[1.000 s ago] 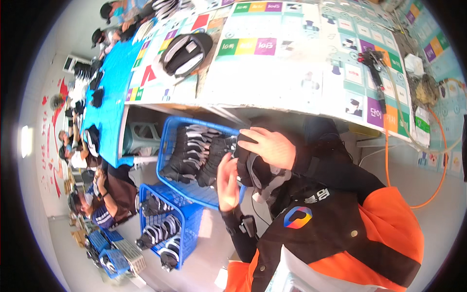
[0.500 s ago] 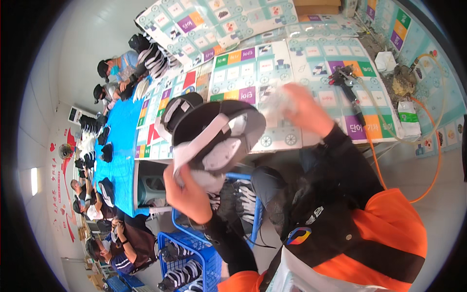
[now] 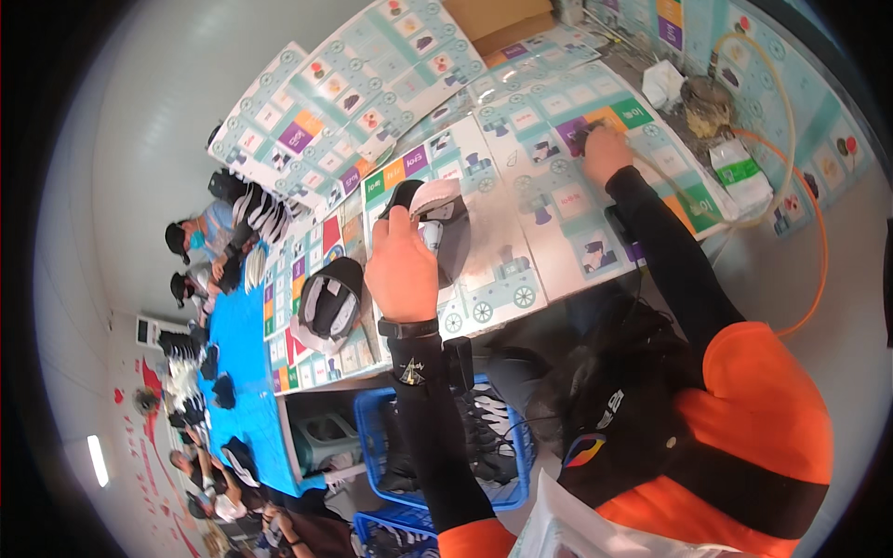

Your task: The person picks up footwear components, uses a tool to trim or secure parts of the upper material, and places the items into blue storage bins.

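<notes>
My left hand (image 3: 403, 274) is closed on a black cap (image 3: 453, 244) whose light inner lining shows; the cap rests on the printed sheets of the table. Farther right, the fingers of my right hand (image 3: 606, 154) are round the dark head of a spray gun (image 3: 580, 139). Hand and sleeve cover much of the gun, and its black lower end shows beside my forearm. To the left of my left hand sits a second black cap (image 3: 332, 302), its inside turned up and a pale band at its edge.
Printed boards (image 3: 344, 88) lean at the back. An orange hose (image 3: 822, 242) curves down on the right, near a white packet with a green label (image 3: 741, 177). Blue baskets (image 3: 367, 423) with dark and white items stand below. Several people work along a blue-covered table (image 3: 244, 321).
The cap has gone from being held up to the table. My right hand has left a blurred white thing and moved onto the spray gun. The view has turned.
</notes>
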The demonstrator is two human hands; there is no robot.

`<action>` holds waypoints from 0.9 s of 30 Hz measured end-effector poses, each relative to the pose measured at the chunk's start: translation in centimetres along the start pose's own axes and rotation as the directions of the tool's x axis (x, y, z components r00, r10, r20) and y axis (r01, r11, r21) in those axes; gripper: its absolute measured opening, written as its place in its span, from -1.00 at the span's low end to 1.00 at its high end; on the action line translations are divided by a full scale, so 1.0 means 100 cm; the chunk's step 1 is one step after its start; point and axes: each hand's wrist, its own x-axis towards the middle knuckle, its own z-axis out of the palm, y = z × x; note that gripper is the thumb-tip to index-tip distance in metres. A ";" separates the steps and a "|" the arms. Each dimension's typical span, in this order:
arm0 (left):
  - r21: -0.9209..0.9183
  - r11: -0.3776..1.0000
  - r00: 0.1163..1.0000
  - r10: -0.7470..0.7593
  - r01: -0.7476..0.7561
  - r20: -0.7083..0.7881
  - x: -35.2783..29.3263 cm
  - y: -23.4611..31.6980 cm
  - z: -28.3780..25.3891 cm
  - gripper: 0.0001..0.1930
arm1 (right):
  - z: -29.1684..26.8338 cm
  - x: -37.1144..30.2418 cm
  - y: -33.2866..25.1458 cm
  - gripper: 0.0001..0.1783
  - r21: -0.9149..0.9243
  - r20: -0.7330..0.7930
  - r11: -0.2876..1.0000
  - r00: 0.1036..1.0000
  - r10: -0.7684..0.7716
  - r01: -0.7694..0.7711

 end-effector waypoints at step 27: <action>-0.012 1.000 0.999 -0.023 0.024 0.034 0.001 -0.005 -0.005 -0.81 | -0.113 -0.113 -0.137 -0.77 0.791 0.551 0.555 0.693 -0.465 -0.257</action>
